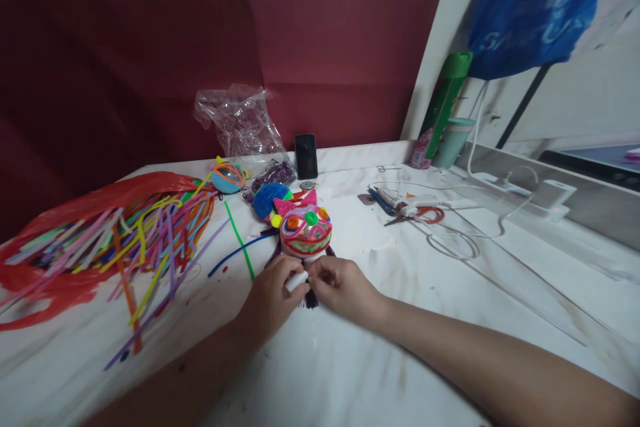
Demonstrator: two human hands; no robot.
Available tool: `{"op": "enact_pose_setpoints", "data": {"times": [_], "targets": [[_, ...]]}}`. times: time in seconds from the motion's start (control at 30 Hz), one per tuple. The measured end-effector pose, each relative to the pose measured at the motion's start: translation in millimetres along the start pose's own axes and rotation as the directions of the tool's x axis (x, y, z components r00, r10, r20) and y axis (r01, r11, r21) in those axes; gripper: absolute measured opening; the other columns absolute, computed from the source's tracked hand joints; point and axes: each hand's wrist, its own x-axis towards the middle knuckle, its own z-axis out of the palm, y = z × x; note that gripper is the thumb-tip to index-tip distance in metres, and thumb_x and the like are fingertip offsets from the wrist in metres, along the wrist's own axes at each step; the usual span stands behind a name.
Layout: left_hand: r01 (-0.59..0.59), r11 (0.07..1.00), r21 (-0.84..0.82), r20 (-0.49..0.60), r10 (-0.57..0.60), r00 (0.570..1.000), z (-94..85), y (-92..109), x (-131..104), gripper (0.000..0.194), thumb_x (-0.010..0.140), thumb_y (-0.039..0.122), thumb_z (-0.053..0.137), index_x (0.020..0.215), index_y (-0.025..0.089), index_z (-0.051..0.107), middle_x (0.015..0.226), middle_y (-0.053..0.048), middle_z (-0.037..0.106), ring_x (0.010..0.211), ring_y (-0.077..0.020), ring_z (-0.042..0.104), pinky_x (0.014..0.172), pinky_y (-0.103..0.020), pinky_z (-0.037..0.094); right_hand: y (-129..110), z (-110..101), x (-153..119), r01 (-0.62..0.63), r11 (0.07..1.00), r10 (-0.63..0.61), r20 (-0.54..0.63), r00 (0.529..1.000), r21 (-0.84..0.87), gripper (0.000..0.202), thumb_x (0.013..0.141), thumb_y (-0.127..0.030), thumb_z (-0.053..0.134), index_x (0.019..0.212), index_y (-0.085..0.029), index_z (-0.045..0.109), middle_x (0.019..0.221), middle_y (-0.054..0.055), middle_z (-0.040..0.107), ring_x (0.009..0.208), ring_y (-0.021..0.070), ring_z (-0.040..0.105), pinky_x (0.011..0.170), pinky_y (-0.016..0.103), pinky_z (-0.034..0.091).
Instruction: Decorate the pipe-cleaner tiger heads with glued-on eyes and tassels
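Note:
Just below a colourful figure, both hands meet over the table. My left hand (pixel 277 290) is closed around a small white object (pixel 296 282), whose exact kind I cannot make out. Fingertips pressed together, my right hand (pixel 345 287) pinches close to the white object's right end; what it holds, if anything, is hidden. The figure's face (pixel 306 230) is covered in bright pipe cleaners, with pink ears, orange eyes and a green nose. Dark purple fringe (pixel 311 300) hangs under it, partly behind my hands. A blue yarn-covered round piece (pixel 273 200) sits behind the figure.
Pipe cleaners (pixel 150 233) spill from a red plastic bag (pixel 145 183) at left. To the right lie a glue gun (pixel 400 205), scissors (pixel 400 220) and cables (pixel 455 247). A phone (pixel 306 157), clear plastic bag (pixel 243 123), green spray can (pixel 445 107) and cup (pixel 453 141) stand behind.

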Motion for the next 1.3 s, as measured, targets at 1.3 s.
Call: {"op": "enact_pose_setpoints", "data": {"times": [1.3], "targets": [[-0.355, 0.931, 0.081, -0.07, 0.361, 0.93, -10.7, -6.8, 0.4, 0.027, 0.079, 0.007, 0.048, 0.102, 0.023, 0.046, 0.099, -0.007, 0.062, 0.095, -0.0191, 0.062, 0.081, -0.032, 0.049, -6.5, 2.0, 1.9, -0.076, 0.934, 0.077, 0.01, 0.997, 0.349, 0.02, 0.073, -0.036, 0.065, 0.072, -0.018, 0.057, 0.062, -0.002, 0.055, 0.056, 0.0104, 0.049, 0.054, 0.024, 0.043]]}}
